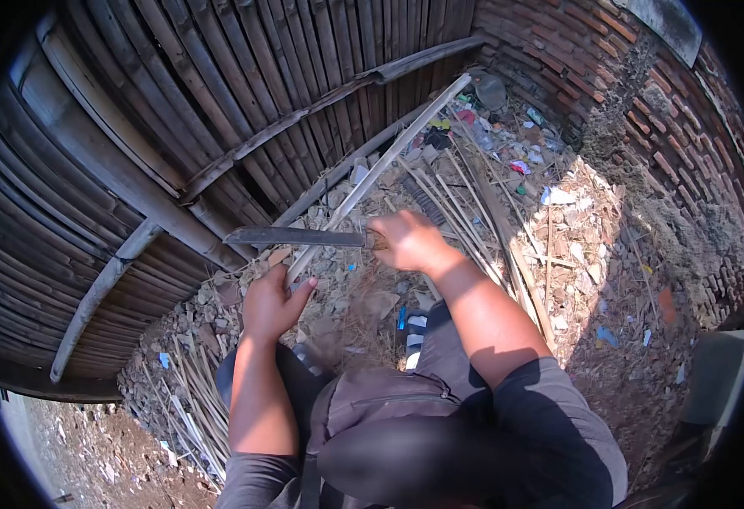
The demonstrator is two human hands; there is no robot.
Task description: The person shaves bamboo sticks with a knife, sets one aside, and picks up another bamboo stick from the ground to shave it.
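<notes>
My right hand [407,241] is wrapped around the wooden handle of a machete [300,237]. The long dark blade points left and crosses a pale split bamboo strip [380,165]; whether it touches the strip I cannot tell. At the strip's near end, just below the blade, my left hand [272,304] grips it, the thumb sticking out to the right and the other fingers partly hidden. From there the strip slants up and away to the right, towards the corner of the walls.
A bamboo wall [245,93] stands at the left and a brick wall [685,127] at the right. Rubble and litter [507,127] cover the ground. Several bamboo strips [189,407] lie at the lower left, and longer poles [495,212] lie beyond my right hand.
</notes>
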